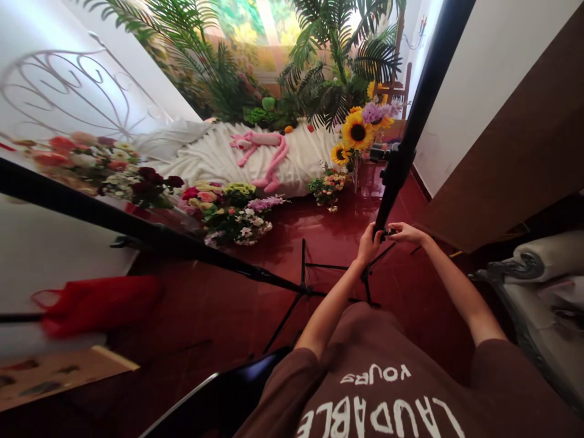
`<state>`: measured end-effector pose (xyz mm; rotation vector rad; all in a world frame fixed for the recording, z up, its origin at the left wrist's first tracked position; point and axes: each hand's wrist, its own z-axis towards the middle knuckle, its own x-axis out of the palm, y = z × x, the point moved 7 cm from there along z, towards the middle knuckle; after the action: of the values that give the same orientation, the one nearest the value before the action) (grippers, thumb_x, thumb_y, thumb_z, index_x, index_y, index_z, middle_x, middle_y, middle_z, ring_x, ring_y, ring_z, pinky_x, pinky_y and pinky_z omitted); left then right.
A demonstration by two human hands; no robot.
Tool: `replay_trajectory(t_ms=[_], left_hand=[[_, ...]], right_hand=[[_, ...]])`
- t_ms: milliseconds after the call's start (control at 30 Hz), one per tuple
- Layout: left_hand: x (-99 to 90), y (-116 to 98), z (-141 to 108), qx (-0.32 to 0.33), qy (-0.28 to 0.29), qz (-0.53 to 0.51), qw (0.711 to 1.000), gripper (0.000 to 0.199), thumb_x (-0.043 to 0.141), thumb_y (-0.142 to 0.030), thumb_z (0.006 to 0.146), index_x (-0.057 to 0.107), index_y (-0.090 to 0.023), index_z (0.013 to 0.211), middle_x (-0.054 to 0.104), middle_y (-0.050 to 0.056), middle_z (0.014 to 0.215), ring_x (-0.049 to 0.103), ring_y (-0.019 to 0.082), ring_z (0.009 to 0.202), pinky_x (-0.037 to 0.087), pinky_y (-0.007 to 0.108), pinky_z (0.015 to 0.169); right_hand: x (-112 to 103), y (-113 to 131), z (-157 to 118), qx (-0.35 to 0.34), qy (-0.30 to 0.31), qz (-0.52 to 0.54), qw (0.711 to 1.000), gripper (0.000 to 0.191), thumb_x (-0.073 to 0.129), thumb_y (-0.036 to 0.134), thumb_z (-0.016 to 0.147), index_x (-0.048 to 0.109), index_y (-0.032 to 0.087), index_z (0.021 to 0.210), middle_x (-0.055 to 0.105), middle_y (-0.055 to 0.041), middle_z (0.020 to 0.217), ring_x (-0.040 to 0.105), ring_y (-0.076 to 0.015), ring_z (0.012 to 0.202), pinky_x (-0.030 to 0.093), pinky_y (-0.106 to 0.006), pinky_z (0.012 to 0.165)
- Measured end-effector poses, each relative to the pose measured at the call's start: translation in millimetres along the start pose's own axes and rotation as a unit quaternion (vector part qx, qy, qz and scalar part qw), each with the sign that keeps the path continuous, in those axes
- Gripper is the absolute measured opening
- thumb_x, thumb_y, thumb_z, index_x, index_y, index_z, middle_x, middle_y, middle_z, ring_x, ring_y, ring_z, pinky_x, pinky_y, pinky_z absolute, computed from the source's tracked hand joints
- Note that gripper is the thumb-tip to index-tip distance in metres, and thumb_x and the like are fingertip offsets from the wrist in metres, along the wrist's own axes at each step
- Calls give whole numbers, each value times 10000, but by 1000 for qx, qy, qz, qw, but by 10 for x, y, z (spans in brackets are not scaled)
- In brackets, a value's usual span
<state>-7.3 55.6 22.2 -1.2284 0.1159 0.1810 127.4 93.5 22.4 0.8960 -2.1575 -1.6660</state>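
In front of me on the right rises a black light stand, leaning toward the upper right of the view. My left hand is wrapped round its lower pole. Beside it, my right hand pinches a small dark knob on the stand's clamp. The knob is partly hidden by my fingers. Below the hands, the stand's legs spread on the dark red floor. A second black stand crosses the left side, apart from both hands.
A white-draped platform bears a pink plush toy. Flower bunches, sunflowers and palm plants surround it. A red bag lies at left. Rolled material sits at right, below a brown panel.
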Motion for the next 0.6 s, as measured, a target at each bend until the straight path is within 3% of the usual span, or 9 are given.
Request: replay_trajectory(t_ms=[67, 233, 333, 433, 500, 600], left_hand=[[-1, -3, 1, 2, -4, 1, 1000, 292, 435, -381, 937, 542, -187, 1127, 669, 68, 932, 638, 160, 813, 494, 276, 764], [11, 20, 4, -5, -2, -7, 1000, 291, 426, -391, 941, 537, -186, 1115, 661, 62, 907, 630, 141, 778, 495, 259, 744], [14, 31, 3, -1, -3, -11, 1000, 292, 420, -397, 944, 534, -185, 1110, 647, 54, 877, 615, 132, 752, 488, 251, 734], [9, 34, 1, 7, -7, -2, 1000, 301, 428, -403, 940, 530, -180, 1115, 644, 61, 905, 610, 135, 785, 480, 249, 745], [10, 39, -2, 5, -6, 2, 1000, 306, 429, -410, 940, 526, -182, 1118, 644, 60, 914, 609, 134, 791, 473, 242, 738], [15, 35, -6, -1, 0, -6, 1000, 311, 427, -427, 940, 528, -187, 1112, 643, 43, 876, 604, 124, 749, 466, 229, 711]], right_hand=[[-34, 161, -45, -53, -50, -147, 986, 262, 702, 292, 662, 465, 191, 613, 430, 58, 606, 360, -87, 574, 257, -227, 546], [50, 345, -265, -153, -208, -376, 890, 134, 570, 179, 793, 570, 209, 662, 472, -11, 730, 386, -134, 670, 264, -252, 599], [133, 258, -377, -169, -263, -431, 846, 259, 461, 148, 872, 605, 229, 672, 466, -35, 724, 399, -154, 692, 271, -256, 592], [260, 232, -477, -214, -271, -472, 811, 266, 480, 143, 865, 589, 223, 636, 463, -38, 714, 404, -159, 690, 296, -262, 586], [328, 380, -578, -268, -292, -477, 784, 229, 501, 133, 832, 550, 215, 624, 458, -33, 724, 412, -161, 693, 337, -273, 605], [277, 915, -805, -348, -409, -408, 738, 127, 545, 187, 793, 480, 218, 689, 459, -33, 808, 462, -181, 784, 433, -333, 720]])
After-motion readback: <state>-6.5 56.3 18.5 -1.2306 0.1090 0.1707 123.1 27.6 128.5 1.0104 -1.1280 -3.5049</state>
